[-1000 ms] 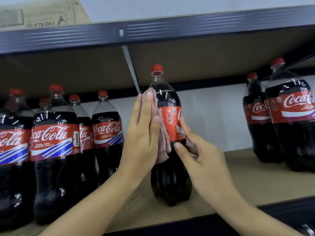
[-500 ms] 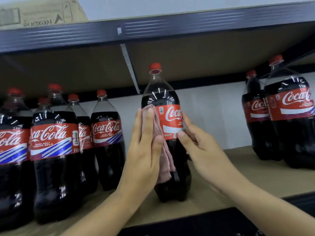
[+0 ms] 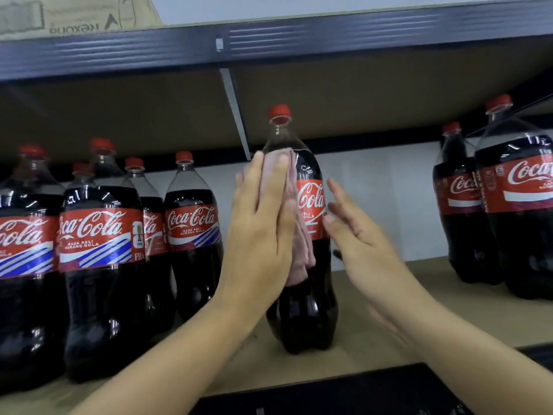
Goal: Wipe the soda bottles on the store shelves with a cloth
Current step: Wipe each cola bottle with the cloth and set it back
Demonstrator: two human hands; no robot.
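A tall cola bottle (image 3: pixel 311 310) with a red cap and red label stands upright in the middle of the wooden shelf (image 3: pixel 419 295). My left hand (image 3: pixel 260 235) lies flat against its left side, pressing a folded pink cloth (image 3: pixel 300 259) onto it from the shoulder down past the label. The cloth's lower end hangs loose below my palm. My right hand (image 3: pixel 359 244) is at the bottle's right side with its fingers spread and only the fingertips near the label's edge; it holds nothing.
Several more cola bottles (image 3: pixel 101 265) crowd the shelf at the left, and two stand at the right (image 3: pixel 514 220). The dark upper shelf edge (image 3: pixel 299 40) runs overhead with a cardboard box (image 3: pixel 74 13) on top. A metal brace (image 3: pixel 236 115) slants behind the bottle.
My left hand slid the cloth up from the label to the bottle's shoulder. My right hand let go of the bottle and spread its fingers. The label has turned.
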